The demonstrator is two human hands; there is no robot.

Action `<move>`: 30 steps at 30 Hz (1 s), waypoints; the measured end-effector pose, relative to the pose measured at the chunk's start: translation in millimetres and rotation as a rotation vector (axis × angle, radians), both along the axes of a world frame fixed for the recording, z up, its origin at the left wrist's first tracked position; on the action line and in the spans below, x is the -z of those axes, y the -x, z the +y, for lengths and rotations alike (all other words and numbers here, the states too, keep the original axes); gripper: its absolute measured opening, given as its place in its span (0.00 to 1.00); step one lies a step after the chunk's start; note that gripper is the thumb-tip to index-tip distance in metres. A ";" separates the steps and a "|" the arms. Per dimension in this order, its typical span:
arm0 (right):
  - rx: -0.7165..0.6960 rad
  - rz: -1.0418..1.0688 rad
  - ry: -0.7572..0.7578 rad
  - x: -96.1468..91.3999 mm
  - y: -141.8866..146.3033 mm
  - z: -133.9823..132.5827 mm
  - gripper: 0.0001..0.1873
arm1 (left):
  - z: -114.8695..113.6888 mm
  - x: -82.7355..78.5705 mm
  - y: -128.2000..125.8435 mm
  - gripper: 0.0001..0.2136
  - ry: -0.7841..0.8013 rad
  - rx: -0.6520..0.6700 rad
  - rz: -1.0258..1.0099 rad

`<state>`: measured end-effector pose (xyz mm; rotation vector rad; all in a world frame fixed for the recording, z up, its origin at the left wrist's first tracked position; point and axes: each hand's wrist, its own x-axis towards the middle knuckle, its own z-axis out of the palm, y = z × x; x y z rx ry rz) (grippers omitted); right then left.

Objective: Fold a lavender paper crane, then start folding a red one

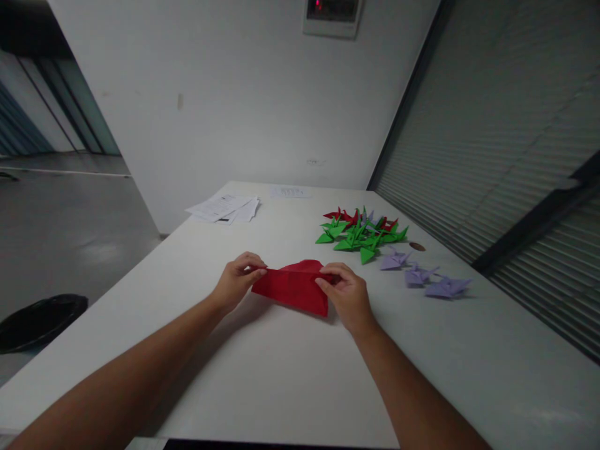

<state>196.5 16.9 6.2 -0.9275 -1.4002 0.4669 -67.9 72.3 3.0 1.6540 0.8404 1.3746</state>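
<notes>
Table [272, 381]: white, far edge against a pale wall [244, 94], right edge alongside slatted blinds [492, 131]. Red paper [293, 292]: folded, mid-table, between left and right edges; left hand [238, 281] pinching its left end, right hand [349, 292] its right end, thumbs and fingers closed on it. Folded cranes [349, 242]: green, red and purple, clustered toward the right edge; three purple cranes [447, 287], in a row nearer that edge. Printed sheets [225, 208]: overlapping, near the far left corner. Bin [42, 319]: black-lined, beyond the left edge. Wall unit [330, 28]: red light, above the far edge.
</notes>
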 end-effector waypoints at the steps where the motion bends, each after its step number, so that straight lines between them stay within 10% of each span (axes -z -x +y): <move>1: -0.005 0.006 -0.001 0.4 0.3 0.1 0.06 | 0.6 1.0 -0.3 0.02 -0.008 -0.021 -0.004; 30: 0.038 0.127 0.106 9.1 0.7 5.3 0.05 | -3.0 3.8 -6.9 0.05 0.211 0.078 -0.152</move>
